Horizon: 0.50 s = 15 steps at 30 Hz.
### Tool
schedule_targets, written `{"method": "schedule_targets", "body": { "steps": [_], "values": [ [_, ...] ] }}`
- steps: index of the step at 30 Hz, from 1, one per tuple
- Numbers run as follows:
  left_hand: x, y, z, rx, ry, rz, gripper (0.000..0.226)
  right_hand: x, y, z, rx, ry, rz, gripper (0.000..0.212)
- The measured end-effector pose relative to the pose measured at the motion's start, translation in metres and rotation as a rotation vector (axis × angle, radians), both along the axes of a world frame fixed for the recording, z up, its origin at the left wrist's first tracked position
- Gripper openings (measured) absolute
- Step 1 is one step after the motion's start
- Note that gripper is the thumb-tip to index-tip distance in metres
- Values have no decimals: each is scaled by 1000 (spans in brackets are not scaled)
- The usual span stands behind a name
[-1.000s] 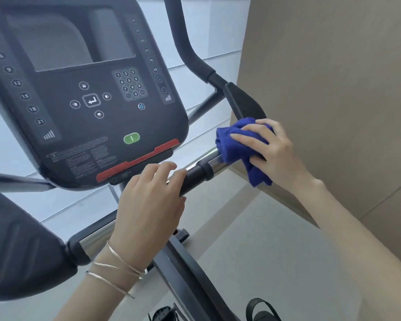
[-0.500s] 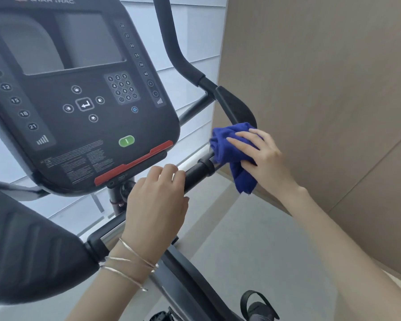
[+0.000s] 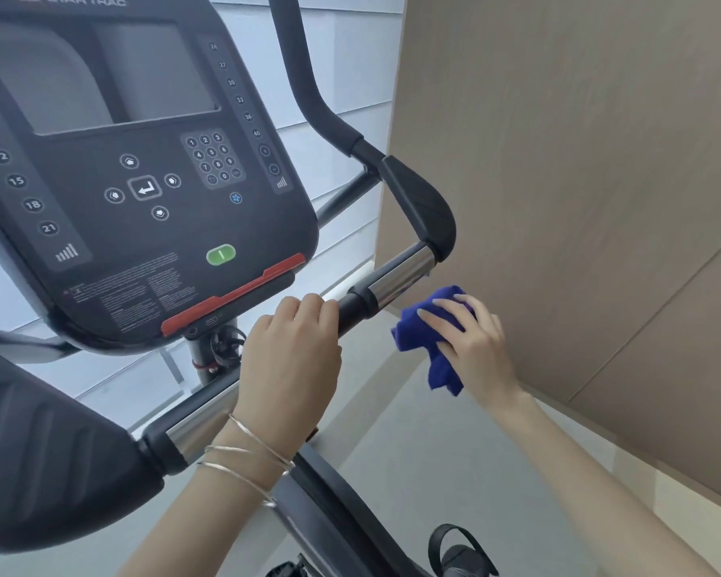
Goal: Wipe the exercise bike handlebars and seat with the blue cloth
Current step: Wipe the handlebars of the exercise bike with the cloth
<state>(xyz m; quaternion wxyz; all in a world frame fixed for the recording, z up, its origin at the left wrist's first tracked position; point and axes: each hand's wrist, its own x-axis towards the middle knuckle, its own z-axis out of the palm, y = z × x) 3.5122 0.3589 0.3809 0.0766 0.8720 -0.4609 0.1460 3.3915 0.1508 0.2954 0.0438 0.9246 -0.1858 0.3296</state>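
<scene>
The bike's handlebar (image 3: 396, 276) runs from lower left to upper right under the console, with a chrome sensor section and a black elbow pad (image 3: 423, 206) at its right end. My left hand (image 3: 288, 364) is wrapped around the black grip in the middle of the bar. My right hand (image 3: 473, 347) holds the bunched blue cloth (image 3: 425, 331) just below and to the right of the chrome section, off the bar. The seat is out of view.
The Star Trac console (image 3: 142, 181) fills the upper left. A second black elbow pad (image 3: 46, 456) sits at lower left. A beige wall panel (image 3: 579, 181) stands close on the right. A pedal with strap (image 3: 458, 551) shows at the bottom, above a grey floor (image 3: 454, 464).
My right hand with the blue cloth has come off the chrome part of the handlebar and dropped down to the right. My left hand has stayed on the grip.
</scene>
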Motion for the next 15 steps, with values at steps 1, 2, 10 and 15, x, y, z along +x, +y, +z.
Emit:
{"method": "schedule_targets", "body": {
  "steps": [1,2,10,15],
  "values": [
    [1,1,0,0,1,-1,31,-3,0,-1,-35,-36,19,44],
    [1,1,-1,-1,9,-2,31,-5,2,-1,-64,-90,43,39],
    [-4,-3,4,23,-3,23,23,10,33,16,30,-163,210,37],
    [-3,-2,5,37,-21,24,26,21,41,12,125,-200,267,36]
  ]
}}
